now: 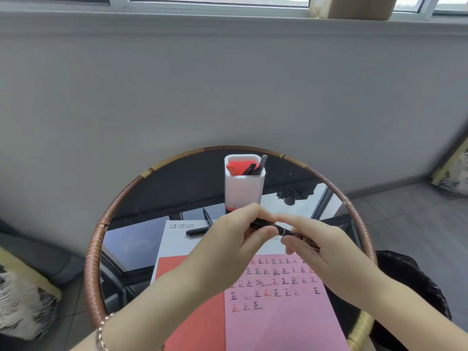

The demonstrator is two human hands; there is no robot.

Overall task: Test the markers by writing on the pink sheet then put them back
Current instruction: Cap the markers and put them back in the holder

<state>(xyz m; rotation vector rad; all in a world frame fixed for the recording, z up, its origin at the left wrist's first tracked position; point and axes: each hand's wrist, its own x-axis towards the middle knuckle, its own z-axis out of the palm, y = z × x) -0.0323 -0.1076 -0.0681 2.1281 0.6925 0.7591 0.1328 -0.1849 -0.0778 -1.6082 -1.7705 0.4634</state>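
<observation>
The pink sheet (pixel 286 320) lies at the near edge of the tabletop (pixel 96 244), on top of a red and white board (pixel 192 312). It carries five rows of test characters in black and red. The last row holds only three, and the sheet's lower half is bare, so we judge the task well advanced but not finished. The white holder (pixel 244 191) stands toward the far edge of the tabletop with a red marker (pixel 236 167) and several dark ones inside. A loose black marker (pixel 200 231) rests on the white part of the board, left of the hands. We hold the black marker (pixel 276 228) in the air between holder and sheet, lying roughly level. The left hand (pixel 238 239) wraps its curled fingers round one end, and the right hand (pixel 326 252) pinches the other end. The hands are close together, joined by the marker. The right fingers are blurred, so we cannot tell whether the cap is going on or coming off. Still to do, by our reading: return this marker and the loose one to the holder.
</observation>
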